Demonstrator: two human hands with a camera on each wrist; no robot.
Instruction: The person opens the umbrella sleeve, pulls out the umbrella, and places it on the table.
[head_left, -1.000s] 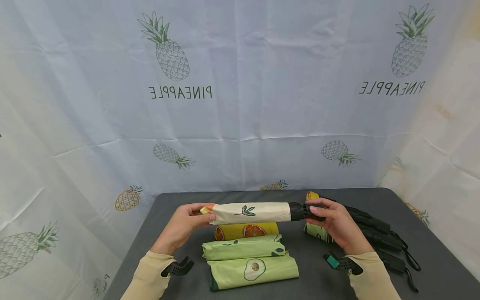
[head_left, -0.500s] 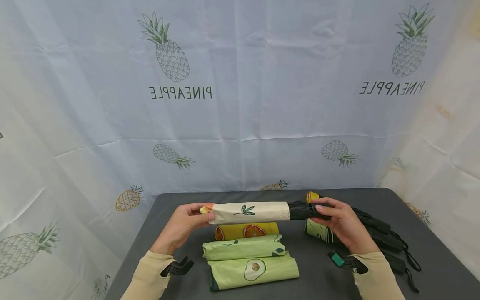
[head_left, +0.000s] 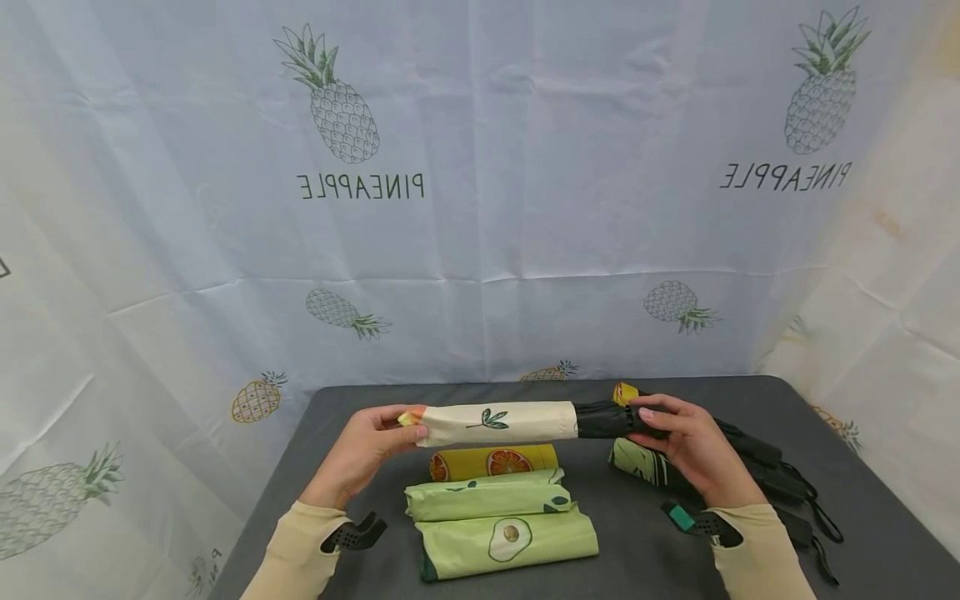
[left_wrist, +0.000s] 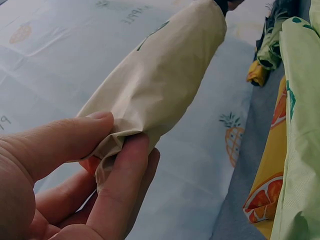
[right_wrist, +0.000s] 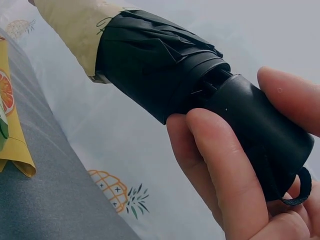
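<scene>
A folded umbrella (head_left: 600, 420) is held level above the table, its black canopy and handle sticking out of a cream sleeve (head_left: 525, 422) with a leaf print. My left hand (head_left: 358, 454) pinches the sleeve's orange-and-yellow end; in the left wrist view the thumb and fingers crumple the cloth there. Around the black handle (right_wrist: 265, 120) my right hand (head_left: 693, 446) curls its thumb and fingers, with a wrist loop hanging from the handle's end. The part of the umbrella inside the sleeve is hidden.
On the grey table (head_left: 645, 567) lie a yellow orange-slice sleeve (head_left: 525, 460), a light green sleeve (head_left: 487, 500) and an avocado-print sleeve (head_left: 555, 540). Folded umbrellas with black handles (head_left: 787, 525) lie at the right, partly behind my right hand. A pineapple-print curtain (head_left: 480, 208) hangs behind.
My right hand has moved right with the handle, so more black canopy shows beyond the sleeve's mouth. The left hand has stayed nearly still on the sleeve's end.
</scene>
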